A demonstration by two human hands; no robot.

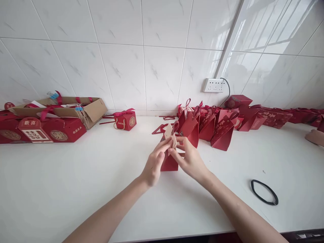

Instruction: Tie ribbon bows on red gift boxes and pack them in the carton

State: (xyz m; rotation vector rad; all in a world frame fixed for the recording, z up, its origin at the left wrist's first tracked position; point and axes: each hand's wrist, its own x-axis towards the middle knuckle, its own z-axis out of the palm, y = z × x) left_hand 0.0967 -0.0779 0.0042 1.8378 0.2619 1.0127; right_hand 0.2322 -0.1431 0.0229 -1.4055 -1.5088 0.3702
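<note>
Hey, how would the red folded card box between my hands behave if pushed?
The red folded card box probably holds its shape, since its lower face looks flat and crisp. It's likely light, being apparently thin card. It might slide if nudged, as the white tabletop looks smooth.

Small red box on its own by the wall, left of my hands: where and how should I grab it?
Probably grip the small red box by its body, across opposite sides, coming from the front: the wall stands behind it, its flat faces look firm, and the ribbon on top looks floppy.
</note>
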